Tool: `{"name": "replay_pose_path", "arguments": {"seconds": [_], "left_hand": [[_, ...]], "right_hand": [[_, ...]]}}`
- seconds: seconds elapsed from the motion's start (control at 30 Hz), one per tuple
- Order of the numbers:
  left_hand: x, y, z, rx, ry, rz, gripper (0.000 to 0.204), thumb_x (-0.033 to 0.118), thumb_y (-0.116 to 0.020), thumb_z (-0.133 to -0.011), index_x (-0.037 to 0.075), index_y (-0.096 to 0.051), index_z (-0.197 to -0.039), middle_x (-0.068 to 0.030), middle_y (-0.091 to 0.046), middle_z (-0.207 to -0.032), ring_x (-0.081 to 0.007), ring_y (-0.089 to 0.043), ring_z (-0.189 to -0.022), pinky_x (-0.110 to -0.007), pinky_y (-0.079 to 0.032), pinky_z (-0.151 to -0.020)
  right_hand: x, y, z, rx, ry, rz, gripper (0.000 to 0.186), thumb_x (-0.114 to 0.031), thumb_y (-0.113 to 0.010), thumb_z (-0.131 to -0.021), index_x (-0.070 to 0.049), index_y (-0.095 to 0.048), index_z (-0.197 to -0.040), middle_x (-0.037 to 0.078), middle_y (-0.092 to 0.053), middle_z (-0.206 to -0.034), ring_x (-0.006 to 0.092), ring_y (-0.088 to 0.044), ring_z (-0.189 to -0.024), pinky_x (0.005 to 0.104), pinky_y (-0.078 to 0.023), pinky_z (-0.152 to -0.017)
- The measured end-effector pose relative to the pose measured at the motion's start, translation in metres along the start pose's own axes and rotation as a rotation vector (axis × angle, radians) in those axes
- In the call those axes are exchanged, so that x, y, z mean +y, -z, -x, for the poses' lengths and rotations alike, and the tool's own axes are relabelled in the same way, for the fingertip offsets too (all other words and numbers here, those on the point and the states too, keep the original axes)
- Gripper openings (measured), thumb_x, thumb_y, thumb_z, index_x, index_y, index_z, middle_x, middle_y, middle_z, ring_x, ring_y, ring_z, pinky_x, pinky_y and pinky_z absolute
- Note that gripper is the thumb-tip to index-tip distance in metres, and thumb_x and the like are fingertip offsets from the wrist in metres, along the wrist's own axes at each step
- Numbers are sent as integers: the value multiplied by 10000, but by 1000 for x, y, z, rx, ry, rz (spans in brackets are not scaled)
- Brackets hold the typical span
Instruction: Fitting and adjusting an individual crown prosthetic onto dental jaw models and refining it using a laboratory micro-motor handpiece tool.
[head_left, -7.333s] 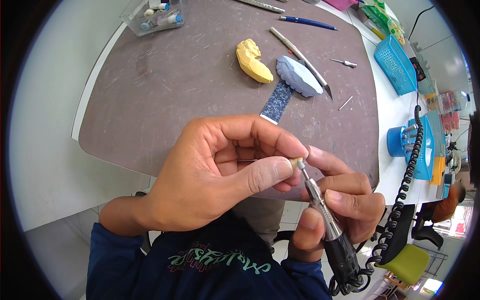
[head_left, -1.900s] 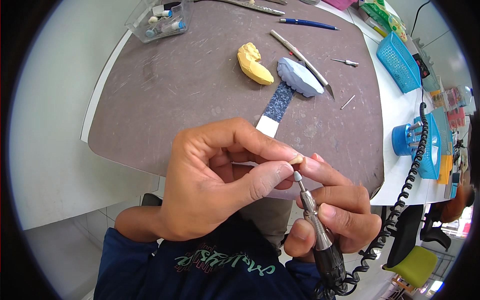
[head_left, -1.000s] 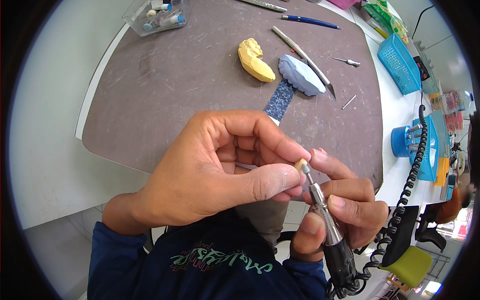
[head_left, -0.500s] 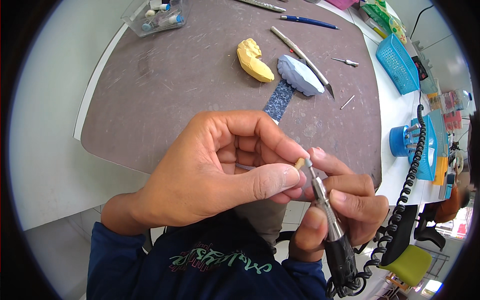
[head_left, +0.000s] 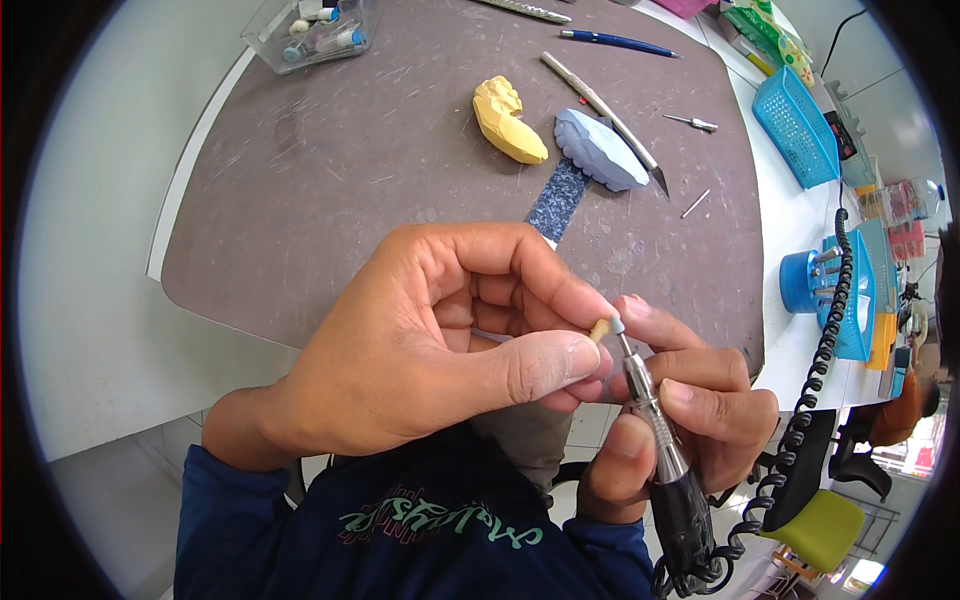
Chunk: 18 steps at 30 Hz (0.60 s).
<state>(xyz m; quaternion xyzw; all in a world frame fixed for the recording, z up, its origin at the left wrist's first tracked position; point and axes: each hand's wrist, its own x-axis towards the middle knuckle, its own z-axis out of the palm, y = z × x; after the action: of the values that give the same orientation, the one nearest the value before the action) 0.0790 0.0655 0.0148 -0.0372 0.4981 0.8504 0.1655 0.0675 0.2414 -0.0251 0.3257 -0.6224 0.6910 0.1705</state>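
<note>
Between thumb and forefinger, my left hand (head_left: 430,335) pinches a tiny tan, tooth-like piece (head_left: 600,329); most of it is hidden by the fingers. My right hand (head_left: 690,400) is closed round a rotary handpiece (head_left: 655,430) with a silver front, a black body and a coiled cord. Its small pale grey tip (head_left: 616,325) sits against or right beside the tan piece; I cannot tell whether they touch. Beyond the hands, a yellow dental cast (head_left: 508,122) and a pale blue dental cast (head_left: 600,150) lie on the brown work mat (head_left: 330,190).
A craft knife (head_left: 605,108) lies beside the blue cast, near a loose bur (head_left: 692,123) and a thin metal pin (head_left: 696,204). A blue pen (head_left: 620,44) is farther back. Blue baskets (head_left: 795,128) line the right side, where the coiled cord (head_left: 825,350) hangs. A clear box (head_left: 310,40) stands far left.
Both hands hold nearly the same pose. The handpiece tip has shifted very slightly against the tan piece; the things on the mat have not moved.
</note>
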Motion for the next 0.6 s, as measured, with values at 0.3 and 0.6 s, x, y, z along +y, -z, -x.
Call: {"name": "replay_pose_path", "arguments": {"seconds": [0.3, 0.6], "left_hand": [[1, -1, 0, 3, -16, -15, 179, -16, -629, -817, -44, -585, -988, -164, -660, -858, -215, -677, -777, -317, -585, -694], [0, -1, 0, 8, 1, -1, 174, -22, -639, -809, -40, -584, -973, -155, -654, -848, -210, -674, -773, -317, -585, -680]], "right_hand": [[2, -1, 0, 31, 29, 30, 351, -35, -757, -725, 35, -517, -972, 178, -595, -789, 434, -650, -908, 487, -552, -812], [3, 0, -2, -11, 47, -1, 349, -53, -766, -735, 33, -530, -977, 176, -601, -788, 429, -650, -911, 502, -541, -824]]}}
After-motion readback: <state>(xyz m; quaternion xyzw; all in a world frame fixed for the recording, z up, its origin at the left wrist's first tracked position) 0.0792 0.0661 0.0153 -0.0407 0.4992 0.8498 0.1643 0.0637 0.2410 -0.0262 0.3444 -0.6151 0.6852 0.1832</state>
